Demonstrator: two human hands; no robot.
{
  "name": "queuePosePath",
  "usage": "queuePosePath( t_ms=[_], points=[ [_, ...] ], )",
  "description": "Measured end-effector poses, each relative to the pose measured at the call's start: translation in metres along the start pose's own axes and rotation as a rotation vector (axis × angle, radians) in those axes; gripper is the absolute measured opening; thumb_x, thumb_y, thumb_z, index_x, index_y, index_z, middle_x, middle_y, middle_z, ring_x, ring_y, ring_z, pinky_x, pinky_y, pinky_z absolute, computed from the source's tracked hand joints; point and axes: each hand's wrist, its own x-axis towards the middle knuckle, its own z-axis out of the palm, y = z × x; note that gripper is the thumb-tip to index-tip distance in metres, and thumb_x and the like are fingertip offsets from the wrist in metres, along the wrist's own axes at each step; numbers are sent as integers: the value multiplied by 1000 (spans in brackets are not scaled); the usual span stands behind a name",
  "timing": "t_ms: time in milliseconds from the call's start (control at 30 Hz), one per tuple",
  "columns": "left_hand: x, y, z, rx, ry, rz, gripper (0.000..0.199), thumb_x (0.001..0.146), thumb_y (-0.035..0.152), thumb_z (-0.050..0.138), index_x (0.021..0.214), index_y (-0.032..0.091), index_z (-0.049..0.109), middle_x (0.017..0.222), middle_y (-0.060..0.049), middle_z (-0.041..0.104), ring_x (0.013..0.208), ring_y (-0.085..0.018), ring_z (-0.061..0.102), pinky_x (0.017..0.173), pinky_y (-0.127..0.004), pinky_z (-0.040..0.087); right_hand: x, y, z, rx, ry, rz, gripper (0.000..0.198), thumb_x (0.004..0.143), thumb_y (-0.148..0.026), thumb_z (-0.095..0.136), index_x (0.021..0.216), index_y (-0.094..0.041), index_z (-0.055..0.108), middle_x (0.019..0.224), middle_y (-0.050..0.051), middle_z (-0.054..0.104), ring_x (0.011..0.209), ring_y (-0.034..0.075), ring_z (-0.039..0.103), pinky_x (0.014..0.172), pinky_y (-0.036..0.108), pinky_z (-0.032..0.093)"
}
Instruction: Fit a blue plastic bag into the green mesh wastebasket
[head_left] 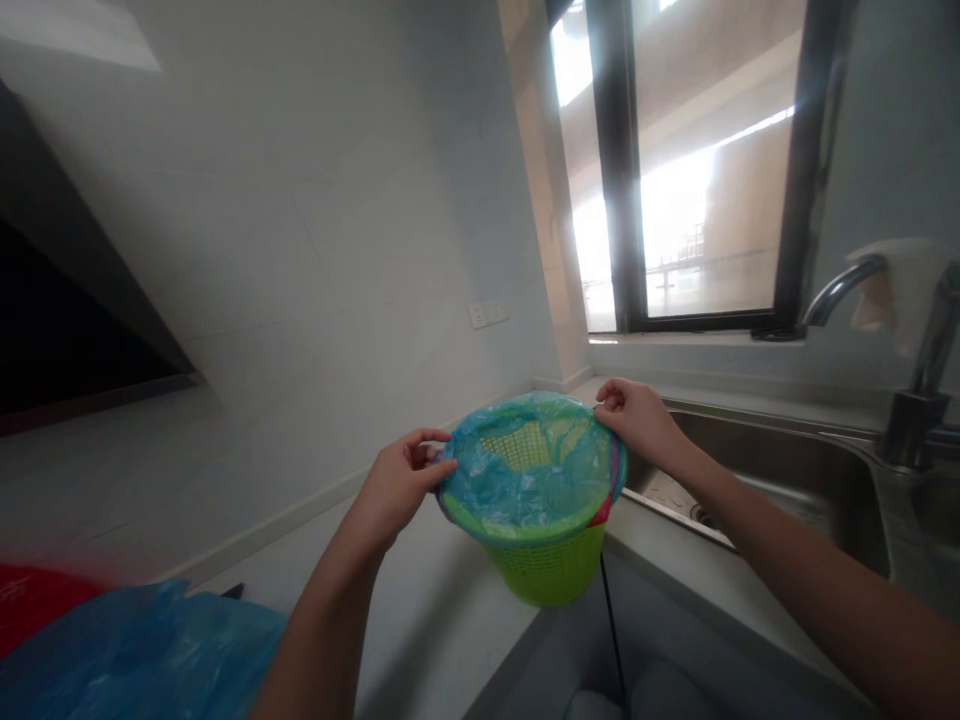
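Left hand [397, 482] and right hand [641, 418] pinch blue bag [540, 497] by edge; green basket [551, 572] between them, mouth up, axis near-vertical.

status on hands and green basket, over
Left hand, right hand pinching blue plastic, opposite sides of green basket. Mouth up, at edge of counter. Nothing visibly blocking hands.

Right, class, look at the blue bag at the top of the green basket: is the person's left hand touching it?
Touching. The head view shows the left hand with its thumb against the blue bag at the green basket's rim.
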Motion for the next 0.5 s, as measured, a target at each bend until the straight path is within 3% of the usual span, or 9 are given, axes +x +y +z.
queuePosePath(
  t_ms=[100,200,367,500],
  points=[
    [-10,5,6,27,-15,80,37,62,35,81,93,17,71,74,-2,63,66,-17,57,58,-28,44,-7,-14,-6,-183,21,-93,6,75,-17,59,78,-20,64,70,2,67,66,17,59,62,28,37],
    [-20,12,14,22,-62,69,33,66,37,77,93,18,71,76,-3,64,63,-16,54,57,-28,43,-10,-20,-8,-167,4,-124,6,79,-18,60,77,-20,65,71,3,68,68,18,61,64,29,39],
    [-25,17,21,40,-33,36,32,67,35,71,93,18,68,66,0,58,54,-15,49,51,-28,38,-4,-14,-3,177,-54,-3,1,77,-19,67,75,-19,67,75,4,70,72,18,65,66,28,47],
    [-15,9,15,20,43,40,30,61,27,65,90,18,65,69,0,58,54,-14,51,52,-28,41,2,-9,2,445,-143,59,11,77,-14,67,86,-18,72,91,6,76,87,19,71,84,31,55]
  ],
)
